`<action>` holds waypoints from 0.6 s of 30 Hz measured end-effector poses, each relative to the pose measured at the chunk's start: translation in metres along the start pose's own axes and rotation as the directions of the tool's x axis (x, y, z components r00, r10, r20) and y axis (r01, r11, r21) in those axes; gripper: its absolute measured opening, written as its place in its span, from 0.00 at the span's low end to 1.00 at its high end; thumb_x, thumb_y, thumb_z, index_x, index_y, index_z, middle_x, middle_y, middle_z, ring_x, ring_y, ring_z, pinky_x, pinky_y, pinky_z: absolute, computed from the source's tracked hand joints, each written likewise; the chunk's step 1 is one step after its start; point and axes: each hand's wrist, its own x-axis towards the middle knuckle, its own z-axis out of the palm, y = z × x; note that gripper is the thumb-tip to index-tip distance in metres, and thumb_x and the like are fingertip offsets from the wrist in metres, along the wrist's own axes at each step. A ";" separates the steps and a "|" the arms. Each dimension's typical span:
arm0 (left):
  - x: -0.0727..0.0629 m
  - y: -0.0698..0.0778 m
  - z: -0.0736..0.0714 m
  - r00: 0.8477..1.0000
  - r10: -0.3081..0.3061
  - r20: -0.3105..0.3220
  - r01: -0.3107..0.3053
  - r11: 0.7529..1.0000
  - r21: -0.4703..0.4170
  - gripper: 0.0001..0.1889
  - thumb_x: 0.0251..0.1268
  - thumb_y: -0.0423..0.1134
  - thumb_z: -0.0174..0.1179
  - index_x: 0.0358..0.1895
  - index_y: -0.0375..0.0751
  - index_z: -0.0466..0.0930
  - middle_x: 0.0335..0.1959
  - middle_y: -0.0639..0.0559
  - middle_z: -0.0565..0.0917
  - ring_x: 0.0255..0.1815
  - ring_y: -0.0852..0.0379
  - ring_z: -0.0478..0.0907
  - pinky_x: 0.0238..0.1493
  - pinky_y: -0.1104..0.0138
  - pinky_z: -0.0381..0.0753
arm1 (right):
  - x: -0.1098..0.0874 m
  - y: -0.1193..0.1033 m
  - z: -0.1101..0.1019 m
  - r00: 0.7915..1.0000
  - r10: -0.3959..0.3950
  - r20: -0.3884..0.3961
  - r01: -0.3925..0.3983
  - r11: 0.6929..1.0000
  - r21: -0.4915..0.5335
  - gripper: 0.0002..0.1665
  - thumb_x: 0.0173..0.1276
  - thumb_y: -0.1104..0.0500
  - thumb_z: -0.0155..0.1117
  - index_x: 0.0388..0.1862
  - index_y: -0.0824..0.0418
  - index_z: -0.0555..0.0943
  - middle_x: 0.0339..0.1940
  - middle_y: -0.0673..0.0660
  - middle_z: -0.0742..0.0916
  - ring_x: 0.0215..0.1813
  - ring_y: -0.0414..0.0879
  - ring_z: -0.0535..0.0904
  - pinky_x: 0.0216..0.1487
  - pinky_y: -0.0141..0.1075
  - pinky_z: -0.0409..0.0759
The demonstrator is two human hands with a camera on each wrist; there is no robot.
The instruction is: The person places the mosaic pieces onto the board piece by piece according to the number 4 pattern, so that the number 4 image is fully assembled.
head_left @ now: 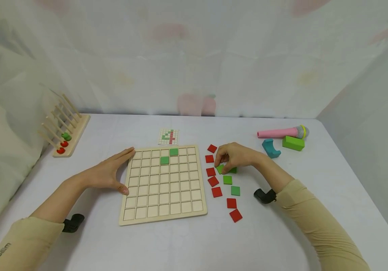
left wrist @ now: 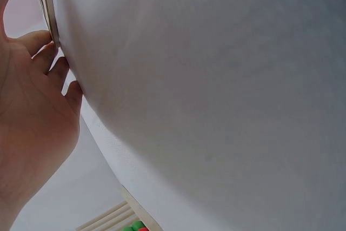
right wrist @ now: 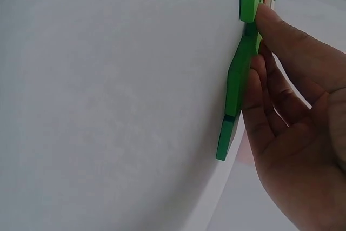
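Observation:
A wooden grid board lies at the middle of the table. Two green tiles sit in its upper squares. My left hand rests with thumb and fingers spread along the board's left edge; in the left wrist view its fingertips meet the edge. To the right of the board, my right hand pinches a light green tile between thumb and fingers, low over the table. Its fingertips partly cover that tile. A darker green tile lies beside the thumb, partly hidden.
Several red tiles and more green tiles lie right of the board. A pattern card is behind it. A peg rack with beads stands far left. A pink microphone, green block and teal arch lie back right.

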 end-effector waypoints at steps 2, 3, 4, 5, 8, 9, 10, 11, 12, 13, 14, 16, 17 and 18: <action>0.000 0.000 0.000 1.000 0.000 0.000 0.000 1.000 -0.002 0.75 0.28 0.67 0.78 0.80 0.36 0.43 0.83 0.39 0.43 0.82 0.31 0.41 0.75 0.34 0.49 | 0.000 -0.001 0.000 1.000 -0.012 -0.003 0.012 1.000 -0.001 0.11 0.54 0.63 0.78 0.36 0.54 0.87 0.42 0.50 0.86 0.43 0.44 0.79 0.50 0.33 0.81; 0.000 0.000 0.000 1.000 0.000 0.000 0.000 1.000 -0.001 0.75 0.28 0.67 0.78 0.80 0.36 0.43 0.83 0.39 0.43 0.82 0.31 0.41 0.75 0.34 0.48 | 0.000 -0.001 0.000 1.000 -0.017 -0.006 0.017 1.000 0.001 0.11 0.54 0.63 0.78 0.36 0.54 0.87 0.41 0.51 0.86 0.42 0.43 0.79 0.48 0.33 0.82; 0.000 -0.001 0.000 1.000 0.001 0.000 -0.001 1.000 0.001 0.75 0.28 0.67 0.78 0.80 0.36 0.43 0.83 0.38 0.43 0.82 0.31 0.41 0.75 0.34 0.49 | 0.000 -0.002 0.000 1.000 -0.023 -0.008 0.023 1.000 0.001 0.11 0.53 0.63 0.78 0.36 0.55 0.86 0.40 0.51 0.87 0.41 0.43 0.79 0.47 0.33 0.82; 0.000 -0.001 0.000 1.000 0.001 0.000 -0.001 1.000 0.003 0.75 0.28 0.67 0.78 0.80 0.36 0.43 0.83 0.38 0.43 0.82 0.31 0.41 0.75 0.34 0.49 | 0.000 -0.002 0.000 1.000 -0.029 -0.010 0.029 1.000 0.002 0.11 0.53 0.64 0.78 0.35 0.55 0.86 0.38 0.51 0.87 0.39 0.43 0.79 0.45 0.32 0.82; 0.000 -0.002 0.001 1.000 0.007 -0.002 -0.007 1.000 0.010 0.75 0.29 0.67 0.78 0.80 0.35 0.43 0.83 0.38 0.43 0.82 0.31 0.42 0.75 0.34 0.49 | 0.002 -0.002 0.000 1.000 -0.029 -0.013 0.029 1.000 0.002 0.11 0.53 0.64 0.79 0.34 0.55 0.86 0.34 0.51 0.86 0.35 0.43 0.78 0.40 0.31 0.81; 0.001 -0.002 0.001 1.000 0.009 -0.002 -0.009 1.000 0.011 0.75 0.29 0.67 0.78 0.80 0.35 0.43 0.83 0.38 0.43 0.82 0.31 0.42 0.75 0.34 0.49 | 0.002 -0.003 0.000 1.000 -0.025 -0.014 0.025 1.000 -0.001 0.11 0.53 0.64 0.79 0.34 0.55 0.85 0.32 0.51 0.86 0.35 0.43 0.78 0.40 0.31 0.81; 0.001 -0.002 0.001 1.000 0.011 -0.003 -0.011 1.000 0.012 0.75 0.29 0.67 0.78 0.80 0.35 0.43 0.83 0.38 0.43 0.82 0.31 0.42 0.75 0.34 0.50 | 0.002 -0.003 0.000 1.000 -0.024 -0.015 0.024 1.000 -0.008 0.11 0.53 0.63 0.78 0.34 0.55 0.85 0.31 0.50 0.86 0.34 0.42 0.78 0.39 0.31 0.81; 0.001 -0.002 0.001 1.000 0.012 -0.003 -0.012 1.000 0.013 0.74 0.29 0.67 0.78 0.80 0.35 0.43 0.83 0.38 0.43 0.82 0.31 0.42 0.75 0.34 0.50 | 0.002 -0.003 0.000 1.000 -0.022 -0.017 0.022 1.000 -0.014 0.10 0.54 0.63 0.78 0.33 0.54 0.85 0.30 0.50 0.85 0.34 0.42 0.77 0.39 0.31 0.80; 0.001 -0.002 0.001 1.000 0.013 -0.003 -0.013 1.000 0.012 0.74 0.29 0.67 0.78 0.80 0.35 0.43 0.83 0.38 0.43 0.82 0.31 0.42 0.75 0.35 0.50 | 0.002 -0.004 0.000 1.000 -0.020 -0.019 0.020 1.000 -0.018 0.10 0.54 0.62 0.78 0.33 0.54 0.85 0.30 0.50 0.85 0.34 0.42 0.77 0.39 0.32 0.80; 0.001 -0.001 0.001 1.000 0.014 -0.003 -0.014 1.000 0.010 0.74 0.30 0.66 0.78 0.80 0.35 0.43 0.83 0.38 0.43 0.82 0.31 0.42 0.75 0.35 0.50 | 0.002 -0.004 0.000 1.000 -0.020 -0.022 0.020 1.000 -0.021 0.09 0.55 0.62 0.78 0.33 0.53 0.85 0.29 0.50 0.85 0.34 0.43 0.77 0.39 0.32 0.80; 0.000 -0.001 0.000 1.000 0.015 -0.003 -0.015 1.000 0.006 0.74 0.30 0.66 0.78 0.80 0.35 0.43 0.83 0.38 0.43 0.82 0.31 0.42 0.75 0.34 0.50 | 0.001 -0.005 -0.001 1.000 -0.019 -0.025 0.019 1.000 -0.019 0.09 0.55 0.62 0.77 0.33 0.53 0.85 0.29 0.50 0.85 0.35 0.43 0.77 0.40 0.33 0.81; 0.000 0.001 -0.001 1.000 0.020 -0.004 -0.020 1.000 -0.003 0.74 0.30 0.65 0.79 0.80 0.34 0.43 0.83 0.38 0.44 0.81 0.31 0.42 0.74 0.34 0.50 | 0.001 -0.006 -0.002 0.999 -0.017 -0.034 0.016 1.000 -0.012 0.08 0.56 0.62 0.76 0.33 0.53 0.85 0.28 0.50 0.84 0.35 0.43 0.77 0.40 0.34 0.81; -0.001 0.002 -0.001 1.000 0.022 -0.005 -0.022 1.000 -0.008 0.73 0.30 0.64 0.79 0.79 0.34 0.43 0.82 0.37 0.44 0.81 0.31 0.42 0.74 0.33 0.50 | 0.001 -0.007 -0.003 0.999 -0.016 -0.040 0.015 1.000 -0.004 0.08 0.57 0.63 0.76 0.32 0.52 0.85 0.28 0.50 0.84 0.35 0.44 0.78 0.40 0.34 0.81; -0.001 0.002 -0.001 1.000 0.024 -0.006 -0.024 1.000 -0.012 0.73 0.30 0.63 0.79 0.79 0.34 0.44 0.82 0.37 0.44 0.81 0.30 0.42 0.74 0.33 0.50 | 0.001 -0.008 -0.004 0.999 -0.018 -0.047 0.018 1.000 0.004 0.08 0.57 0.63 0.75 0.32 0.52 0.85 0.28 0.50 0.84 0.35 0.44 0.78 0.40 0.34 0.81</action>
